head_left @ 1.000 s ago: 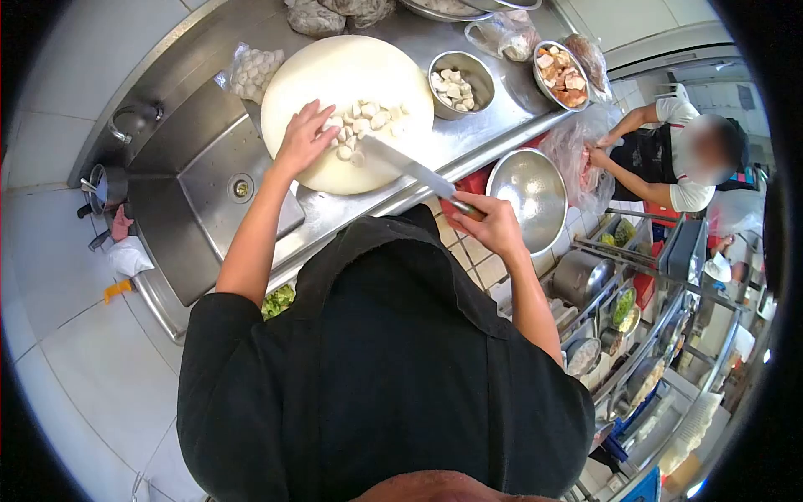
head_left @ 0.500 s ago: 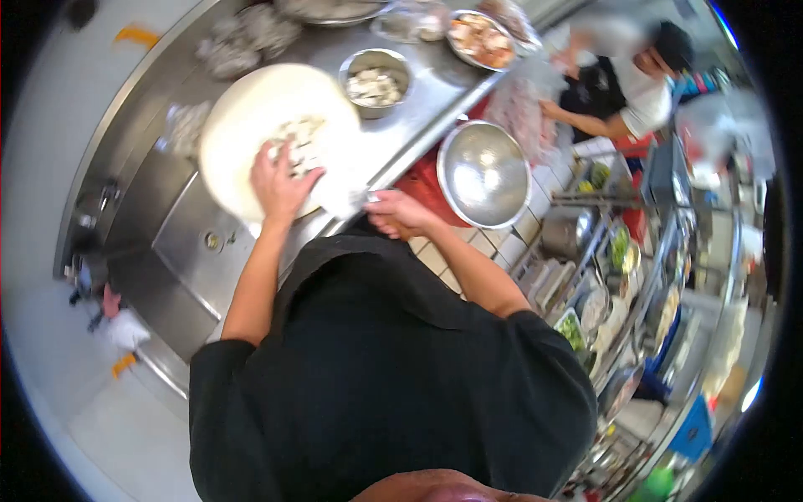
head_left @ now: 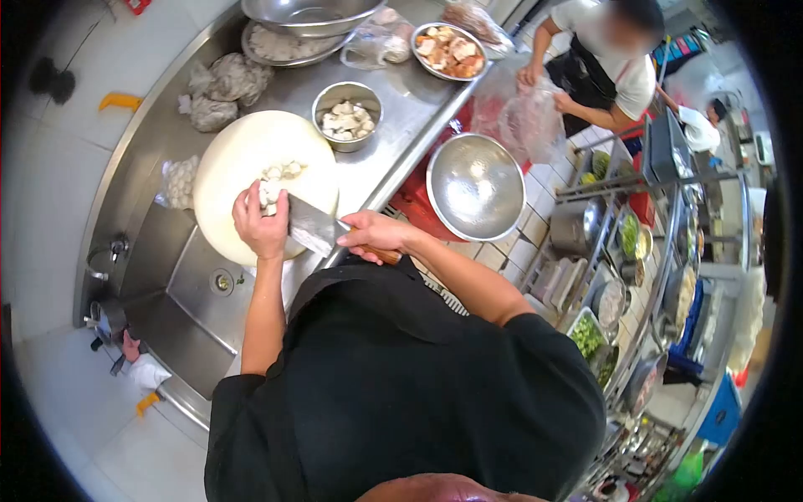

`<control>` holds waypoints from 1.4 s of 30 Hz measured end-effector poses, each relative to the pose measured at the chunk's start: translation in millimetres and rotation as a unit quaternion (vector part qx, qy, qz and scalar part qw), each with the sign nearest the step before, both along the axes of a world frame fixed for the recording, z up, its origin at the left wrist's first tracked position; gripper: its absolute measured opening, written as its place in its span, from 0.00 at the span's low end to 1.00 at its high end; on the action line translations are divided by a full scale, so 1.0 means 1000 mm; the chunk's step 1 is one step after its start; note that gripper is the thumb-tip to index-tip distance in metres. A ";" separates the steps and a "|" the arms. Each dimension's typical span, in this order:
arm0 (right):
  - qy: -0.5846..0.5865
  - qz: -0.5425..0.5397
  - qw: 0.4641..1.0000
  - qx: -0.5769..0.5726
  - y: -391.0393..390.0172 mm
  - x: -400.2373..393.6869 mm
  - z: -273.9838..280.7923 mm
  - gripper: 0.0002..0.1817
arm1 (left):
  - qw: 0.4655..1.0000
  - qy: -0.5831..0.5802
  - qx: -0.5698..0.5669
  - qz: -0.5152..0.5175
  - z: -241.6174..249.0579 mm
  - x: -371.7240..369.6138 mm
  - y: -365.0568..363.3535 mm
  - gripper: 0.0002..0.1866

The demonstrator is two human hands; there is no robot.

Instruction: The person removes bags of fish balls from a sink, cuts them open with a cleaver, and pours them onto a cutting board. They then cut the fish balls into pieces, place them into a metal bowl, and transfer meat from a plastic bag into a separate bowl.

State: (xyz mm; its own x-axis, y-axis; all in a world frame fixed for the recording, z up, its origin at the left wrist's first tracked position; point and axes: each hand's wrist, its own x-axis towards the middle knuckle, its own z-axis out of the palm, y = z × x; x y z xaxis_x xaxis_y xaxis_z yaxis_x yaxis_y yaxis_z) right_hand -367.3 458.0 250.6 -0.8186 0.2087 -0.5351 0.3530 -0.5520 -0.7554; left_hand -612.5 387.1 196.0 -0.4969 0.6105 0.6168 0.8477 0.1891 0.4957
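In the head view, a cleaver (head_left: 313, 227) with a wide blade and a wooden handle is gripped in my right hand (head_left: 373, 234). Its blade lies over the near right part of a thick round cutting board (head_left: 227, 167), the edge beside my left fingertips. My left hand (head_left: 263, 227) curls round some white food chunks (head_left: 269, 192) on the board and holds them beside the blade. A few more pale chunks (head_left: 289, 170) lie just beyond those fingers. Behind the board stands a steel pot (head_left: 316, 125) with similar cut white pieces inside.
A sink (head_left: 188, 289) lies left of the board, with bagged food (head_left: 234, 79) behind. A bowl of orange-and-white chunks (head_left: 452, 52) stands at the counter's far end. Right of the counter sits a large steel bowl (head_left: 477, 188); a co-worker (head_left: 598, 71) handles a plastic bag beyond it.
My left hand has gone from spread over the chunks to curled round some of them. The cleaver, blurred before, has come in against them. The whole view has shifted.
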 end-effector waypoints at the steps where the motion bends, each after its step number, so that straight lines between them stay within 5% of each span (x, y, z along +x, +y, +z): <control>1: 0.000 -0.006 1.000 0.002 0.001 0.003 0.005 0.11 | 1.000 -0.004 -0.001 -0.005 0.009 0.003 0.005 0.28; 11: 0.038 -0.170 0.985 0.011 0.045 0.053 0.036 0.10 | 0.990 0.023 0.052 -0.132 0.049 0.045 0.127 0.28; 21: -0.046 -0.280 0.959 0.008 0.073 0.096 0.034 0.11 | 0.959 -0.143 -0.173 -0.170 -0.049 0.053 0.256 0.26; 27: -0.003 -0.266 0.964 0.031 0.070 0.117 0.022 0.11 | 0.928 -0.317 -0.073 -0.182 -0.007 0.014 0.187 0.18; 29: -0.005 -0.207 0.978 0.029 0.075 0.109 0.019 0.13 | 0.964 -0.226 0.006 -0.139 -0.015 -0.023 0.142 0.16; 34: -0.015 -0.107 0.993 0.051 0.085 0.076 -0.034 0.11 | 0.964 -0.196 -0.151 0.094 -0.040 -0.049 0.045 0.26; 37: -0.002 -0.102 0.995 0.010 0.086 0.058 -0.059 0.12 | 0.987 -0.060 -0.129 0.079 -0.062 -0.022 0.048 0.32; 42: -0.021 -0.028 0.999 -0.035 0.085 0.015 -0.063 0.13 | 0.980 -0.003 -0.154 0.122 -0.049 0.011 0.075 0.32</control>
State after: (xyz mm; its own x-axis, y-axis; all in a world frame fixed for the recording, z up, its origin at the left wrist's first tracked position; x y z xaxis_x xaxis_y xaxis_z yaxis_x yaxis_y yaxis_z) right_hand -351.8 543.4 187.4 -0.7834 0.2142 -0.5834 0.3511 -0.6220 -0.6999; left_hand -602.0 461.9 147.4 -0.6546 0.6302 0.4176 0.7556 0.5277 0.3880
